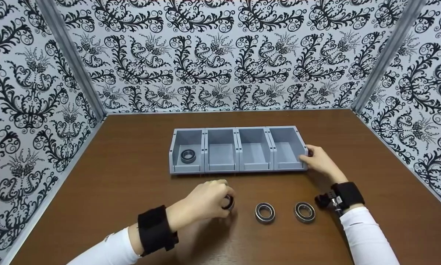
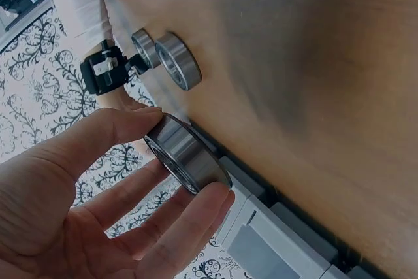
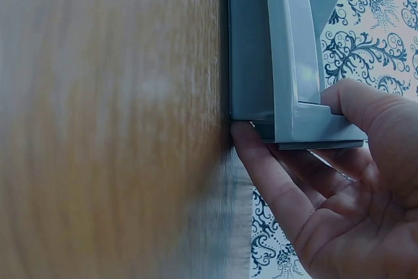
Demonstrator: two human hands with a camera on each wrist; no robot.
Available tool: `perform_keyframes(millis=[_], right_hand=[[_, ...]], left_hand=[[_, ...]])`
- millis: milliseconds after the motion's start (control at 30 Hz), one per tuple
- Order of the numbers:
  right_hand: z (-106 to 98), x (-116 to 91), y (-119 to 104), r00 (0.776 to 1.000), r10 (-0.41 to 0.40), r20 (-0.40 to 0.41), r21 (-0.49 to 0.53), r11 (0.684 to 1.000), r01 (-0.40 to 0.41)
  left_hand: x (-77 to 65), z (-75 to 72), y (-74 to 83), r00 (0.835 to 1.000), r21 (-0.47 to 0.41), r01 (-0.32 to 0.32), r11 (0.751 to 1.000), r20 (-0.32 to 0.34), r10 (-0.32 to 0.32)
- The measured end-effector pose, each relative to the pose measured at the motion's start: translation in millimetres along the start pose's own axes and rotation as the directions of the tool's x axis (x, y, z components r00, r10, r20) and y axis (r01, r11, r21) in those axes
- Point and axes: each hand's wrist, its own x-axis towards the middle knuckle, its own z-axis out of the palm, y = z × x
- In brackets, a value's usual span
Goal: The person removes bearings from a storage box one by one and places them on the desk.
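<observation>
Between thumb and fingers, my left hand (image 1: 205, 198) pinches a ball bearing (image 2: 186, 151), lifted above the table in front of the bin row. Most of that bearing is hidden by the hand in the head view. My right hand (image 1: 320, 162) grips the right end of the grey four-part bin row (image 1: 220, 167), thumb over the front corner and fingers along the outer side, as the right wrist view shows. One bearing (image 1: 188, 156) lies in the leftmost bin. Two more bearings lie flat on the table, one nearer the middle (image 1: 265, 213) and one farther right (image 1: 304, 212).
The brown wooden table (image 1: 132, 147) carries the bins near its middle. Patterned walls (image 1: 220, 59) with grey corner posts enclose its back and sides. A black strap with a small camera (image 1: 327, 200) sits on the right wrist, close to the right-hand bearing.
</observation>
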Motion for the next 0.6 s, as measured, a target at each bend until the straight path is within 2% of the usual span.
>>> perform_keyframes(millis=[333, 600], right_hand=[[1, -1, -2, 1.0, -0.015, -0.006, -0.027, 1.0, 0.015], [1, 0, -1, 1.0, -0.011, -0.014, -0.018, 1.0, 0.011]], left_hand=[[-2.7, 9.9, 0.2, 0.999, -0.01, -0.036, 0.999, -0.007, 0.036], [-5.1, 19.1, -0.7, 0.999, -0.004, -0.035, 0.999, 0.0, 0.035]])
